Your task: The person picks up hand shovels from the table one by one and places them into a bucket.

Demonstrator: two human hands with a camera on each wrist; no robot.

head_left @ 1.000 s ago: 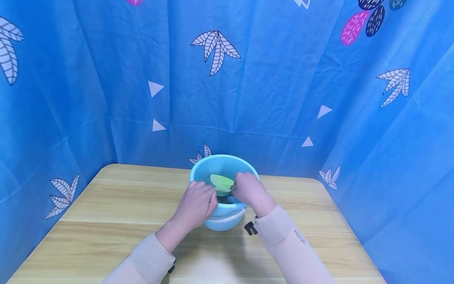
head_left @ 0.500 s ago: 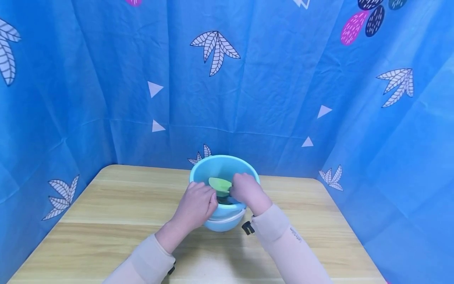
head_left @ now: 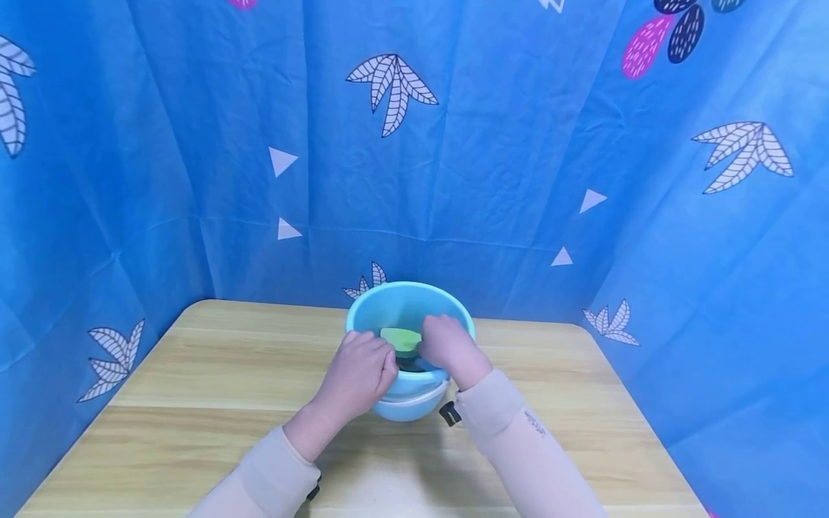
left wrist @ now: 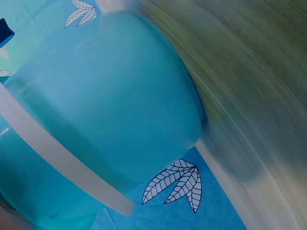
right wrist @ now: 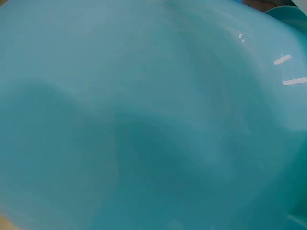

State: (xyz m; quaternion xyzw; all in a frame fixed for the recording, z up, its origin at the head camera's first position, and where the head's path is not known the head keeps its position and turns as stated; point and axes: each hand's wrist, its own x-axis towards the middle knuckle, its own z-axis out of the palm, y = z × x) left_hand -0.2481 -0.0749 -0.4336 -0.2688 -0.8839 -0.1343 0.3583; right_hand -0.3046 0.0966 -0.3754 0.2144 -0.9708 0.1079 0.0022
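A light blue bucket (head_left: 406, 295) with a white handle (head_left: 414, 398) stands on the table in the head view. My left hand (head_left: 363, 363) grips its near left rim, thumb on the outer side. Inside the bucket's mouth my right hand (head_left: 447, 342) holds a light green, oblong, flat-faced thing (head_left: 400, 339) by its right end; its exact kind cannot be told. Below the green thing the inside looks dark. In the left wrist view the bucket wall (left wrist: 110, 96) and white handle (left wrist: 57, 153) fill much of the picture. The right wrist view shows mostly smooth blue bucket wall (right wrist: 144, 96).
The wooden table (head_left: 259, 381) spreads out around the bucket. A blue patterned curtain (head_left: 512, 158) hangs close behind it and along both sides. A black clip (head_left: 450, 414) sits at the right sleeve's cuff.
The green thing has tilted and sunk slightly in the bucket. My right hand and forearm have shifted a little left. The left hand keeps its place on the rim.
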